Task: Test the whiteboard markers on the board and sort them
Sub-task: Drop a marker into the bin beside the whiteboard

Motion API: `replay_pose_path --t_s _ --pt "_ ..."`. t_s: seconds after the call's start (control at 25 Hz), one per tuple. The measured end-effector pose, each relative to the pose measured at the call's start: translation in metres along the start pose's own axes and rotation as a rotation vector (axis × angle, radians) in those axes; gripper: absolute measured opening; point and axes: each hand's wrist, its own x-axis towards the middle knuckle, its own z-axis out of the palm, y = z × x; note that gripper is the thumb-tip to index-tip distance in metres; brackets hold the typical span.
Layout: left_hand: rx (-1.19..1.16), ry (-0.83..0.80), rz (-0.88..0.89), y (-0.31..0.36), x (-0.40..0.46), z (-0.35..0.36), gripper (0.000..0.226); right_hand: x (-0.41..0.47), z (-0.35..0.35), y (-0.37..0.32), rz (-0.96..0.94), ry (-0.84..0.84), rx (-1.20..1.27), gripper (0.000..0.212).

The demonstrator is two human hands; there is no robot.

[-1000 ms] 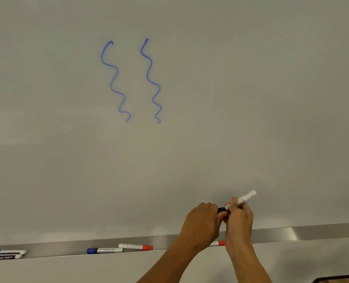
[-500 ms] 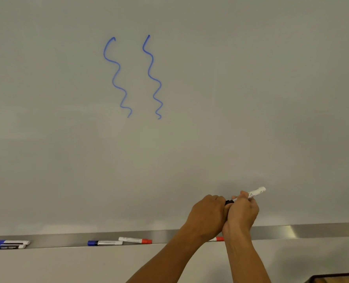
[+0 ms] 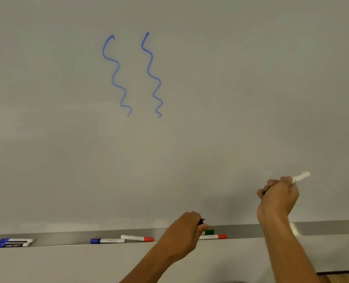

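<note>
My right hand (image 3: 278, 198) grips a white-barrelled marker (image 3: 301, 177) close to the whiteboard (image 3: 210, 109), its white end sticking out up and to the right. Down by the metal tray (image 3: 322, 228), my left hand (image 3: 185, 231) holds a small black cap (image 3: 201, 221). Two wavy blue lines (image 3: 116, 74) run down the board's upper left. In the tray lie two blue-capped markers (image 3: 14, 242) at far left, one blue-capped marker (image 3: 106, 240), a red-capped marker (image 3: 138, 238), and beside my left hand a green-capped marker (image 3: 208, 232) and another red-capped one (image 3: 215, 236).
The wide board surface to the right of the blue lines carries no marks. A dark edge (image 3: 341, 272) shows at the bottom right corner below the tray.
My hands, joined on the marker before, have come apart. The left dropped to the tray with the black cap; the right rose to the right with the marker.
</note>
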Motion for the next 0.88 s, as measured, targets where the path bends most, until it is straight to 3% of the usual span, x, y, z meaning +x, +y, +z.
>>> replay_pose_path --t_s 0.24,0.56,0.72,0.88 --pt "-0.022 0.167 -0.017 -0.012 0.011 -0.036 0.019 -0.024 -0.006 -0.016 -0.106 -0.246 -0.046 0.022" --pt "0.106 0.611 0.092 -0.007 0.049 -0.107 0.042 -0.047 0.015 -0.033 -0.167 -0.488 -0.026 0.017" --pt "0.154 0.694 0.096 0.003 0.071 -0.146 0.032 -0.054 0.023 -0.045 -0.195 -0.58 -0.009 0.016" --pt "0.224 0.812 0.185 0.014 0.081 -0.173 0.039 -0.055 0.028 -0.049 -0.216 -0.624 -0.01 0.014"
